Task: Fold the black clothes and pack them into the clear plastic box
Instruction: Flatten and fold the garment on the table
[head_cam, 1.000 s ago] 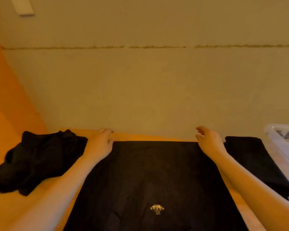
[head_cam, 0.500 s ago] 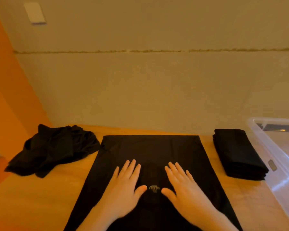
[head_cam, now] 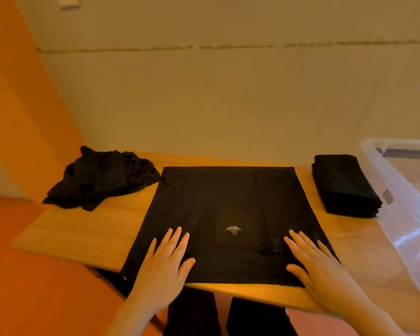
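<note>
A black garment with a small pale logo lies spread flat on the wooden table. My left hand presses flat on its near left part, fingers straight. My right hand presses flat on its near right part, fingers spread. A crumpled pile of black clothes sits at the table's far left. A neat stack of folded black clothes lies at the right, beside the clear plastic box.
A beige wall rises right behind the table. An orange wall and floor lie to the left. The table's near edge runs just under my hands, with dark trouser legs below it. The box stretches along the table's right side.
My hands went from the garment's far corners to its middle, then slid towards me and apart to its near part. The view tilted down and shows more of the table and box.
</note>
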Action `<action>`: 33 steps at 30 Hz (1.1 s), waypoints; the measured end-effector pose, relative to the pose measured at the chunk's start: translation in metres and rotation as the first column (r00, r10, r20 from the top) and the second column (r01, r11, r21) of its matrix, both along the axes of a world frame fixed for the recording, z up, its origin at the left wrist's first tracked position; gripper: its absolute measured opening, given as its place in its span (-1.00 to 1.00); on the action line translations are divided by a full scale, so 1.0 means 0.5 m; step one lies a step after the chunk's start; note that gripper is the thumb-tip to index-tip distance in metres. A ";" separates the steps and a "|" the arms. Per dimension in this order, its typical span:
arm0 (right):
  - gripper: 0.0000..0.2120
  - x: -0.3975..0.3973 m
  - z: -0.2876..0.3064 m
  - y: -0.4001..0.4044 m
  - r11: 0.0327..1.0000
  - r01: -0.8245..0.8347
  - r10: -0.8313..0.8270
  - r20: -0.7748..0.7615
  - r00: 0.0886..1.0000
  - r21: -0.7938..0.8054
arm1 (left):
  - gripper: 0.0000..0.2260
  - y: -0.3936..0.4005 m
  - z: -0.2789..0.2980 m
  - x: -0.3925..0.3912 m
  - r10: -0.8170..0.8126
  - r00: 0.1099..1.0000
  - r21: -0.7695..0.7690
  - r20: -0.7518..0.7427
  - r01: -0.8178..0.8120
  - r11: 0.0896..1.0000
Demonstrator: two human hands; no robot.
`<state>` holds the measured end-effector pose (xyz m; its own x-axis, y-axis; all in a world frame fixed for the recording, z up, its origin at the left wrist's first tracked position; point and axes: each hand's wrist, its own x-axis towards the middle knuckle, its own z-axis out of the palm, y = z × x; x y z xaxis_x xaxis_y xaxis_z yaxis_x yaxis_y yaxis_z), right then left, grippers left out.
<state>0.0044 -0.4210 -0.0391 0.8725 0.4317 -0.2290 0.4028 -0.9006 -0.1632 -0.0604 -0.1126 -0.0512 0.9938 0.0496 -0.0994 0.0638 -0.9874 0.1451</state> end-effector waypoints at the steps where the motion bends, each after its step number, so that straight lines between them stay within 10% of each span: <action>1: 0.12 -0.005 0.001 -0.004 0.999 -0.031 0.031 0.002 1.000 -0.008 | 0.08 0.005 -0.001 -0.008 -0.003 1.000 -0.006 0.011 0.004 1.000; 13: -0.09 -0.058 -0.041 -0.069 0.954 -0.192 0.225 0.128 0.966 -0.231 | -0.23 0.055 -0.066 -0.112 -0.207 0.961 0.043 0.182 0.202 0.978; 17: -0.14 -0.060 -0.054 -0.068 0.957 -0.211 0.249 0.193 0.949 -0.199 | -0.47 0.028 -0.074 -0.119 -0.160 0.948 0.032 0.276 0.157 0.987; 25: -0.33 -0.092 -0.072 -0.051 0.988 -0.153 0.156 0.350 0.923 -0.036 | -0.21 -0.082 -0.098 -0.091 -0.290 0.868 0.111 0.403 0.268 0.957; 31: -0.48 -0.126 -0.068 -0.061 0.991 -0.105 0.071 0.347 0.935 0.081 | -0.72 -0.088 -0.100 -0.087 -0.296 0.801 0.054 0.520 0.315 0.948; 33: -0.44 -0.135 -0.062 -0.063 0.988 -0.115 0.074 0.345 0.936 0.100 | -0.56 -0.079 -0.092 -0.087 -0.306 0.801 0.062 0.515 0.321 0.945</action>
<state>-0.0629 -0.4523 -0.0702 0.8433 0.5213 0.1307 0.5345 -0.8388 -0.1033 -0.1040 -0.1521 -0.0973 0.8619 -0.2685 0.4300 -0.3393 -0.9358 0.0957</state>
